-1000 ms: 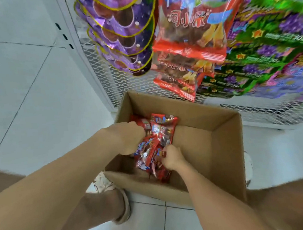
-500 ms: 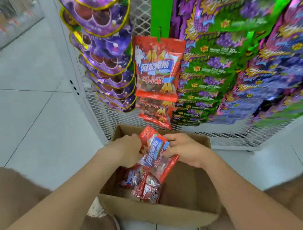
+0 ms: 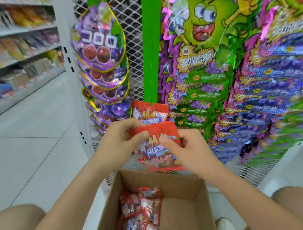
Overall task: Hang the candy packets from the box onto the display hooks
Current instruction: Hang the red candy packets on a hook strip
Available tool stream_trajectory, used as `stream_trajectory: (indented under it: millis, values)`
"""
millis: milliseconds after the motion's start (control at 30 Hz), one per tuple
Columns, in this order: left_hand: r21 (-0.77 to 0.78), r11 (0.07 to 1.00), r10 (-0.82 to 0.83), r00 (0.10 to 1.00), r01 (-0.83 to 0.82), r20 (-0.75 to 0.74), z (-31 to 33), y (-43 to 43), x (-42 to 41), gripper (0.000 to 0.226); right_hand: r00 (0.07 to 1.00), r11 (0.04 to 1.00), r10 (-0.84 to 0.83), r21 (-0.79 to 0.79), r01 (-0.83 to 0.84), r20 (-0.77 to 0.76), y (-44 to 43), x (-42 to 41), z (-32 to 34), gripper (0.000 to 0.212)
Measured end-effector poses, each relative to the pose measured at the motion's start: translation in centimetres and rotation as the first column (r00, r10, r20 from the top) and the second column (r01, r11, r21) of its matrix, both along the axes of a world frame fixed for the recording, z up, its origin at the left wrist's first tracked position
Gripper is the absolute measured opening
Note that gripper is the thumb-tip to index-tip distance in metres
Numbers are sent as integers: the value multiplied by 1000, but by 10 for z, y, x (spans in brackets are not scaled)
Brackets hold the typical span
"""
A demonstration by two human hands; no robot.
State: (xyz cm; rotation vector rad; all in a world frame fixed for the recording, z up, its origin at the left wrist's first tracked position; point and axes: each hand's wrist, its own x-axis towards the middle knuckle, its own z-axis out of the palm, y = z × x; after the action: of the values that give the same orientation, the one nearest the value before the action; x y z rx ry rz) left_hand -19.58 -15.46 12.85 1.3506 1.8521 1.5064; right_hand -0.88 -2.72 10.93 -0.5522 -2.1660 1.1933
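Observation:
I hold a red candy packet point(image 3: 155, 152) upright in front of the mesh display. My left hand point(image 3: 120, 141) pinches its top left corner. My right hand point(image 3: 185, 149) grips its right side, thumb across the front. Just behind it a matching red packet point(image 3: 149, 113) hangs from the lower end of a green strip point(image 3: 150, 45). Below, the open cardboard box point(image 3: 186, 204) sits on the floor between my knees, with several red packets point(image 3: 140, 215) piled in its left half.
Purple grape candy bags point(image 3: 100, 64) hang in a column left of the strip. Green and purple packets point(image 3: 207, 66) fill the mesh rack point(image 3: 131, 23) to the right. A blurred shelf aisle point(image 3: 13, 52) runs along the left, and my shoes point(image 3: 225, 228) flank the box.
Both hands have lifted one red packet out of the box and up to the hanging red packet. My view has tilted upward, showing more of the rack.

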Motion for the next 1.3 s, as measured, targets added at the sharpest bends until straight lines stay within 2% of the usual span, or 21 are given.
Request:
stream_trajectory:
  millis: [100,167,267,367,467,567,667,800,900,967,1133,1300]
  values:
    - [160,972,188,979,-174,-80,17,14,5,20,985,989,-120,72,130,-127,2,-12,27,44]
    - [182,954,267,949,-237,-165,28,25,5,36,963,955,-219,166,245,-160,9,-22,41,41]
    - [165,963,242,952,-212,-190,44,42,5,58,934,898,-306,272,347,-184,18,-34,55,33]
    - [172,977,147,979,-122,-143,53,56,9,63,907,884,-353,236,404,-231,24,-41,50,23]
    - [210,971,130,990,-115,-59,58,66,7,60,899,896,-356,180,407,-256,25,-43,50,16]
    - [216,962,159,986,-165,48,65,67,7,39,907,920,-317,143,365,-278,25,-43,55,11]
    - [172,971,152,985,-164,81,69,64,8,24,912,942,-280,100,322,-300,21,-46,57,16]
    - [172,972,149,986,-159,69,72,54,10,31,892,946,-288,43,322,-350,14,-48,61,35]
    - [178,977,118,993,-121,27,76,48,13,42,864,936,-313,24,350,-394,9,-52,66,40]
    - [172,978,120,993,-119,8,78,46,15,41,845,924,-338,26,382,-414,7,-56,70,41]
    - [146,982,95,977,-124,191,84,47,18,26,828,901,-373,48,431,-418,6,-59,71,38]
    - [106,987,99,973,-123,209,85,47,16,30,855,900,-379,73,429,-353,9,-55,63,40]
